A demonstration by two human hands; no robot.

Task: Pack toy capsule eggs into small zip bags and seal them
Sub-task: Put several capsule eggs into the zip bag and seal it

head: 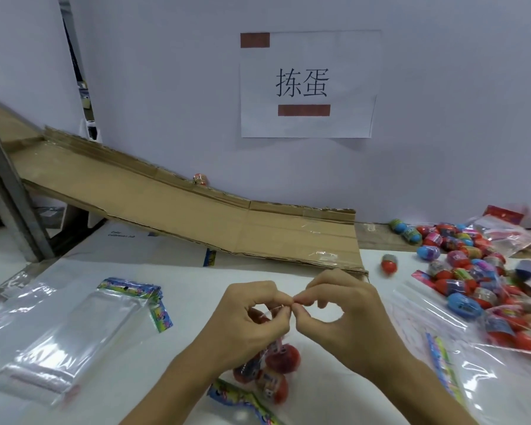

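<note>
A: Left hand (252, 314) and right hand (347, 311) pinch the top edge of a small zip bag (267, 368), eggs inside, hanging below the fingers.

B: Sealing step, probably; next, run the pinch along the strip. The zip line is hidden. Beyond: loose eggs (469, 271), cardboard ramp (196, 216).

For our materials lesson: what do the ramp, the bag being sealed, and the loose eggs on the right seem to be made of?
Ramp: brown corrugated cardboard, matte, with fold creases and shiny clear tape patches.
Bag, pinched at its top by the left hand and right hand: thin clear plastic film, glossy; the eggs inside show through.
Eggs: probably hard plastic shells, red and blue, smooth and shiny, with printed wraps.
</note>
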